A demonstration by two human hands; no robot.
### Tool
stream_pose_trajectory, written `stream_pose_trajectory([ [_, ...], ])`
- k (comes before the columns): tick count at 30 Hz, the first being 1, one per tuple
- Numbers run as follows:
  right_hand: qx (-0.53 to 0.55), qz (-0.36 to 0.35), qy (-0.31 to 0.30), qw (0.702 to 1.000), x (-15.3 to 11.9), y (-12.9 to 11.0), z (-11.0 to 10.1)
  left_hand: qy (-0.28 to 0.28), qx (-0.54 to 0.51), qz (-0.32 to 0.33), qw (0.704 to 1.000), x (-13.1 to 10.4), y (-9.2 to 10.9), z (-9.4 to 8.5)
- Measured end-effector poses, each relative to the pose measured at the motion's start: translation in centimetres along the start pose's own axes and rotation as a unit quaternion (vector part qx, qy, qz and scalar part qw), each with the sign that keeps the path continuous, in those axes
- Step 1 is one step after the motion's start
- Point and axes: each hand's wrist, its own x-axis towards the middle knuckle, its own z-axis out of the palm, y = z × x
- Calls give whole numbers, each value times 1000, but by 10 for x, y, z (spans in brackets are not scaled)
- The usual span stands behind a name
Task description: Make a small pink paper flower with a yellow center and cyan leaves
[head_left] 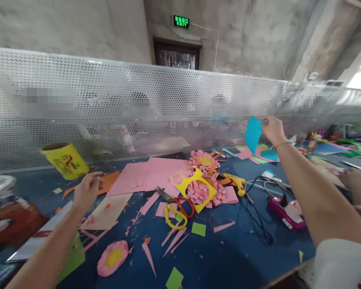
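My right hand (273,129) is raised on the right, pinching a piece of blue paper (253,134) by its upper edge. On the left, my left hand (87,188) hovers with loosely bent fingers, apart and holding nothing that I can see. It is nearest to an orange paper sheet (110,181) and a large pink sheet (138,176). Scissors with red and yellow handles (176,212) lie mid-table. Beside them, a yellow paper with a round cut-out (205,204) partly covers a fringed pink paper flower (197,192). Another pink flower (192,158) has a yellow centre.
A yellow can (67,160) and a jar of reddish contents (15,216) stand left. A yellow glue gun (239,184), cables and a purple power strip (285,212) lie right. A perforated white screen (174,108) backs the table. Another person's hand (353,180) is far right.
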Motion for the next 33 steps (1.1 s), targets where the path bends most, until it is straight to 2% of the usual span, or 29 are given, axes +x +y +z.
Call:
stream_pose_trajectory([
  [2, 52, -18, 23, 998, -15, -41, -6, -27, -41, -18, 999, 2, 11, 0],
  [3, 121, -39, 46, 991, -28, -64, -7, -45, -87, -32, 995, 3, 20, 1],
  [4, 170, -61, 72, 981, -45, -90, -8, -91, -139, -55, 985, 2, 31, 1],
  [6, 211, -122, 104, 964, -89, -146, -5, -189, -243, -124, 944, -3, 60, 1],
  [7, 218, -164, 94, 958, -115, -174, -2, -243, -299, -152, 910, -9, 77, 0],
  [10, 265, -305, -29, 914, -195, -243, 12, -395, -413, -172, 802, -34, 129, -1],
  [12, 307, -348, -76, 882, -237, -268, 23, -426, -465, -150, 762, -51, 158, -2],
  [14, 329, -350, -77, 874, -264, -277, 33, -419, -494, -131, 751, -65, 175, -3],
  [15, 336, -346, -76, 873, -272, -278, 37, -409, -495, -129, 756, -70, 179, -4],
  [16, 342, -341, -76, 873, -277, -278, 40, -390, -485, -125, 773, -74, 180, -5],
  [18, 347, -337, -85, 871, -285, -277, 45, -348, -449, -119, 815, -81, 175, -7],
  [20, 346, -344, -101, 867, -291, -279, 47, -330, -404, -120, 845, -87, 163, -11],
  [24, 337, -351, -139, 862, -300, -281, 52, -312, -349, -120, 875, -93, 140, -24],
  [26, 346, -314, -132, 874, -298, -274, 57, -279, -345, -121, 888, -93, 135, -32],
  [29, 346, -193, -117, 911, -286, -252, 67, -240, -363, -124, 891, -89, 135, -41],
  [31, 294, -128, -165, 933, -280, -236, 73, -241, -378, -130, 885, -89, 135, -42],
  [33, 212, -109, -268, 933, -282, -227, 78, -242, -385, -145, 879, -94, 132, -37],
])
